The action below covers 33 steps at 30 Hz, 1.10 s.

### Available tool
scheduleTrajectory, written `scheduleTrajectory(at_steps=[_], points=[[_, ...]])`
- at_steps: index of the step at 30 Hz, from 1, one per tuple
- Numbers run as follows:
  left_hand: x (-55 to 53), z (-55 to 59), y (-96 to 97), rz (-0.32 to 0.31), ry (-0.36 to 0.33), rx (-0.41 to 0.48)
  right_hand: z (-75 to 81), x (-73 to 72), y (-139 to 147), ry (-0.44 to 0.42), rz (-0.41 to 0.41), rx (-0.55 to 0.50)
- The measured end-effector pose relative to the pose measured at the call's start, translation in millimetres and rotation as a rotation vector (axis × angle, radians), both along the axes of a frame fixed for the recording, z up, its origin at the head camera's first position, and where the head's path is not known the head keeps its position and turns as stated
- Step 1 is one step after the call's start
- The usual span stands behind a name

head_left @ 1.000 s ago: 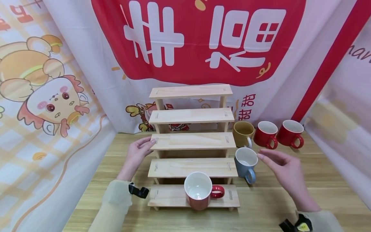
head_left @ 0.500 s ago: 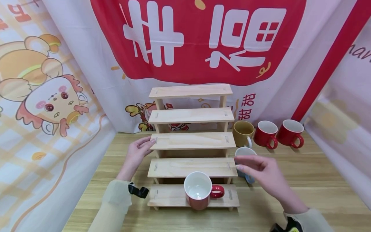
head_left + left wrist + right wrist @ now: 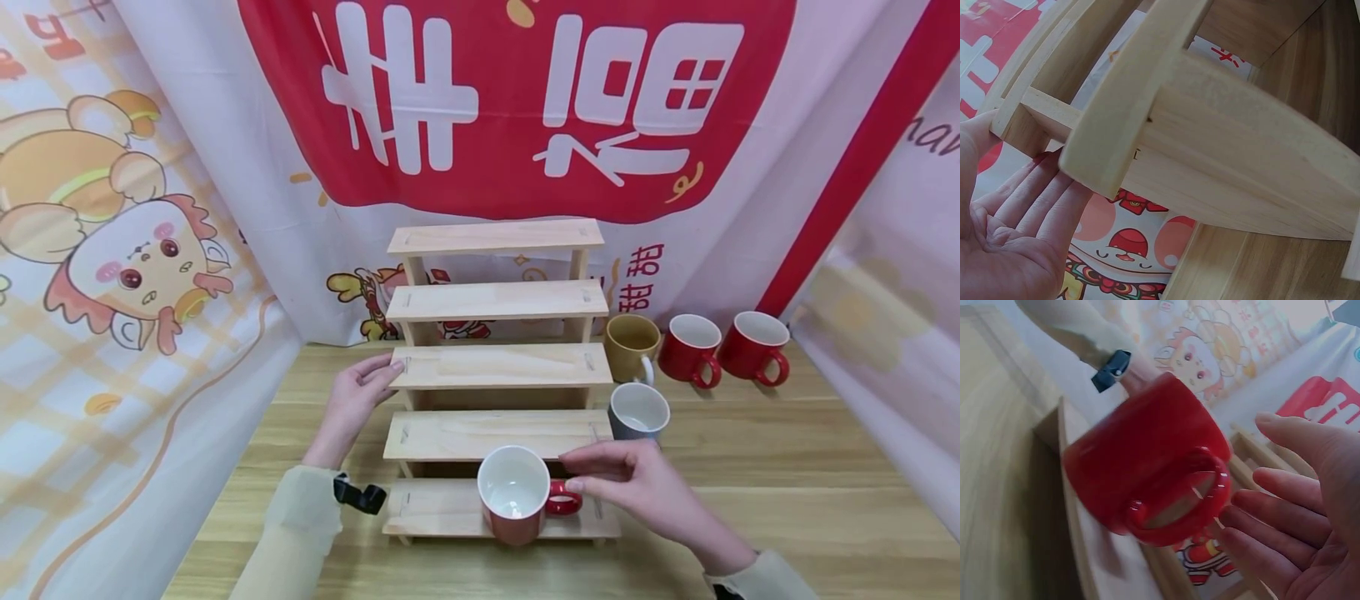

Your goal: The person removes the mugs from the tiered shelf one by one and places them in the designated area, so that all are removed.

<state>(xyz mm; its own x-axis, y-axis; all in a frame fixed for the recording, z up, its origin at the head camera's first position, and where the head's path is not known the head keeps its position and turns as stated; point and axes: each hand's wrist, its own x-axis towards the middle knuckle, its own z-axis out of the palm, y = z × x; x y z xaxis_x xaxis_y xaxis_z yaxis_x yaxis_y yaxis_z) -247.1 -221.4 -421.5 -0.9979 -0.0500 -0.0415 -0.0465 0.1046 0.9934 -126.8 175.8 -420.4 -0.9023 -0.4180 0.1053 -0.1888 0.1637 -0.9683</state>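
Observation:
A wooden stepped rack (image 3: pixel 487 367) stands on the table. My left hand (image 3: pixel 356 400) grips the left end of its middle shelf, thumb above and fingers below in the left wrist view. A red mug (image 3: pixel 513 523), white inside, stands upright on the lowest shelf, its handle to the right. Beside that handle is my right hand (image 3: pixel 645 492), its thumb at the handle's edge in the head view. The right wrist view has those fingers (image 3: pixel 1279 509) extended next to the mug, not curled round it. Behind my right hand, a light blue mug (image 3: pixel 637 412) is partly hidden.
A mustard mug (image 3: pixel 630 346) with a white handle stands right of the rack. Two more red mugs, one nearer (image 3: pixel 686 346) and one farther right (image 3: pixel 750 346), stand along the back. Printed cloth (image 3: pixel 510 125) hangs behind; the wooden table (image 3: pixel 765 450) extends to the right.
My right hand has moved left and toward me, from beside the light blue mug, across its front, to the red mug's handle. The left hand keeps its place on the rack.

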Motion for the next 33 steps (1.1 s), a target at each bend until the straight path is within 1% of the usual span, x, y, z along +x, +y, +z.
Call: scheduleTrajectory(at_steps=[3,7,15,17,27,33], points=[[0.1,1.7,0.9,0.001,-0.007,-0.004,-4.8,1.0,-4.4,-0.021,0.024,-0.003],[0.3,1.9,0.7,0.001,-0.015,-0.004,-11.9,2.8,-8.9,-0.055,0.028,0.014],[0.4,1.9,2.8,0.004,-0.016,0.000,-23.2,7.3,-12.7,-0.058,0.010,0.081],[0.2,2.0,2.9,0.005,-0.018,-0.003,-24.5,8.0,-12.6,-0.066,0.005,0.079],[-1.2,1.3,1.7,0.006,-0.012,-0.012,-27.4,7.6,-12.6,-0.045,-0.004,0.047],[1.7,2.9,2.3,0.003,-0.023,-0.004,-28.4,9.9,-14.1,-0.053,-0.005,0.025]])
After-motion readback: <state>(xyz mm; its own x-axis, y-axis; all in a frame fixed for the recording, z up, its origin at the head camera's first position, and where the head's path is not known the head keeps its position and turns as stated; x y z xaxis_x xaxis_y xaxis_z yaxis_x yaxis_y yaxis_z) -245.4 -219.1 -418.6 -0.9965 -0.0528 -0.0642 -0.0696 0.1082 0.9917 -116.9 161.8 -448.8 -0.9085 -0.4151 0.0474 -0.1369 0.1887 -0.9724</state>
